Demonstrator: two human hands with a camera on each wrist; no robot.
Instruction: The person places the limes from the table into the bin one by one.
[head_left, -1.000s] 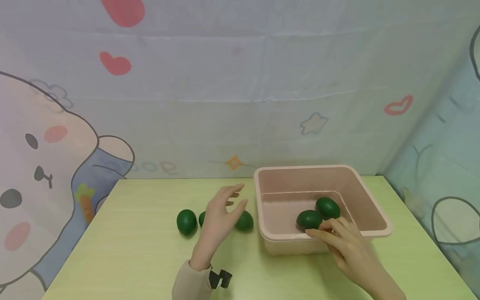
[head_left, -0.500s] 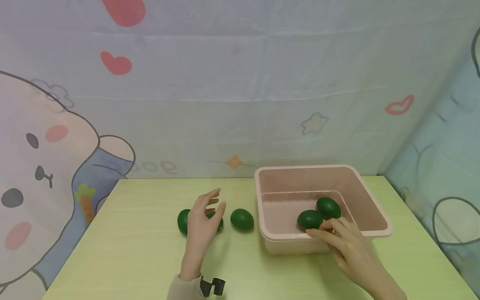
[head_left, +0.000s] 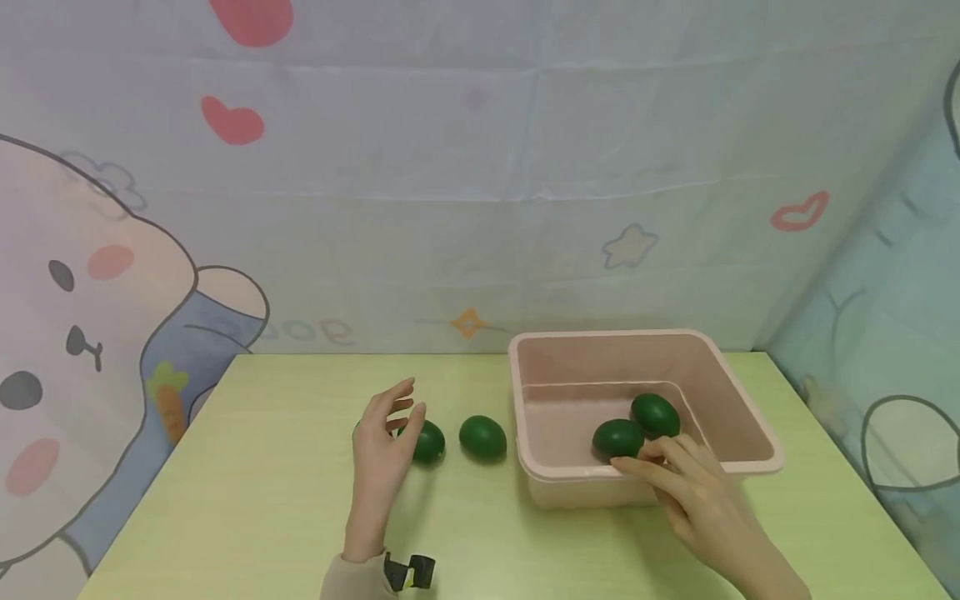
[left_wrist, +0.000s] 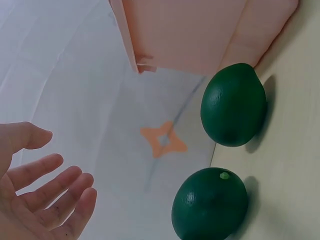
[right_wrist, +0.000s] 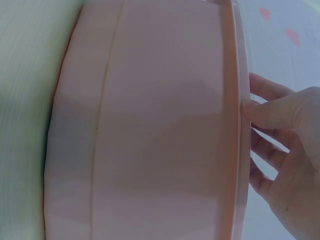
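Observation:
My left hand [head_left: 381,450], fingers loosely bent and holding nothing, hovers near the limes on the table. A green lime [head_left: 427,442] shows just right of its thumb, another lime [head_left: 482,437] lies between it and the bin, and a third is almost wholly hidden behind the hand. In the left wrist view two limes sit apart from the left fingers [left_wrist: 75,200]. At the near rim of a pink plastic bin [head_left: 570,473], my right hand [head_left: 693,500] holds the edge, thumb [right_wrist: 270,114] against the rim and fingers over it. Two limes [head_left: 618,439] lie together inside the bin.
The pale green table [head_left: 247,500] ends at a printed cloth backdrop [head_left: 420,167] right behind it. The bin stands on the table's right side, its walls rising above the limes inside. A black strap mount [head_left: 408,572] sits on the left wrist.
My left hand has moved left across the limes on the table, uncovering the two nearer the bin and covering the leftmost one. The right hand and bin have stayed put.

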